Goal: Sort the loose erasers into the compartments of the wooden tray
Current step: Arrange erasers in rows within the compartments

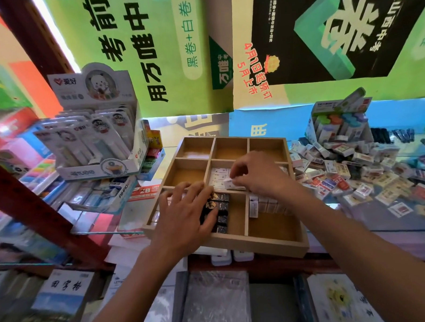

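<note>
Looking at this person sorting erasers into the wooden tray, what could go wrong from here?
The white eraser pinched in the right hand sits over a divider, so it might drop into the wrong compartment. The left hand lies spread over the black erasers and could knock that row askew. The wooden tray seems to overhang its support at the near edge, so pressing there might tip it.

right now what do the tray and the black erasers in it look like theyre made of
Tray: looks like pale unfinished wood or plywood, matte, with thin flat dividers. Black erasers: the material is hidden; they show glossy black wrappers, probably printed paper or film, judging by the sheen.
</note>
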`<state>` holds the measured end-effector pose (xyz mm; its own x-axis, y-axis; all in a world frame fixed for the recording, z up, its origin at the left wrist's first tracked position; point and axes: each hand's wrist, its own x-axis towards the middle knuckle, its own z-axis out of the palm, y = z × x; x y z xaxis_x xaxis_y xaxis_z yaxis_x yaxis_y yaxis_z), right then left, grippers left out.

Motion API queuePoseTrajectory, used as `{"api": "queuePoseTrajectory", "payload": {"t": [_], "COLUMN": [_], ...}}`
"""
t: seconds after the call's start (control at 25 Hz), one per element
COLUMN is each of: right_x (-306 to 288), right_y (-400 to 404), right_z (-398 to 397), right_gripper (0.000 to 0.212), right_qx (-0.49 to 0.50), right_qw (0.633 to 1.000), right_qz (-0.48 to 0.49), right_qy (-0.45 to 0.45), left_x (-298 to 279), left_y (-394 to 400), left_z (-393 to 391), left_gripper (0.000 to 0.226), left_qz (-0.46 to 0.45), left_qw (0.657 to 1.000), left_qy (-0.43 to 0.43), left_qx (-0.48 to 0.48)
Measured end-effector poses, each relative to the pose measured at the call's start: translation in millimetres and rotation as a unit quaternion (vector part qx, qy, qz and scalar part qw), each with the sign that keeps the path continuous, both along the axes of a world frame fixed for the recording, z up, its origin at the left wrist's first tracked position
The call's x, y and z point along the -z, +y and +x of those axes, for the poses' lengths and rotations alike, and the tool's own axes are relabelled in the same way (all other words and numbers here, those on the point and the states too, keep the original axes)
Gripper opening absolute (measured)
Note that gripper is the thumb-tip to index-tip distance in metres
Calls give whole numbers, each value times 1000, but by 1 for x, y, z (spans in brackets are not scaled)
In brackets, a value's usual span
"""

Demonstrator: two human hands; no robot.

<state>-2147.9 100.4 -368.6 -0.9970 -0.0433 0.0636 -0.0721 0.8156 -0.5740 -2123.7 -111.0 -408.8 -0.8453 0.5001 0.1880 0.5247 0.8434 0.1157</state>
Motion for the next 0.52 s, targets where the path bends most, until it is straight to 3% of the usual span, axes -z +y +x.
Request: {"api": "queuePoseTrajectory", "payload": {"t": [0.12,0.52], "right_x": [-5,-23], "right_y": [2,11], "right_z": [-11,-35], "right_gripper": [10,16], "right_qx": [-26,-125], "right_qw": [994,973], "right_qz": [90,74], "right_qy": [-48,-181], "left_x": [-9,-7], "left_y": [4,10], "left_z": [-20,-34], "left_gripper": [72,77], "left_qz": [-50,-56], "left_qw": [998,994], "left_qy": [-13,-74], "left_qx": [46,52]}}
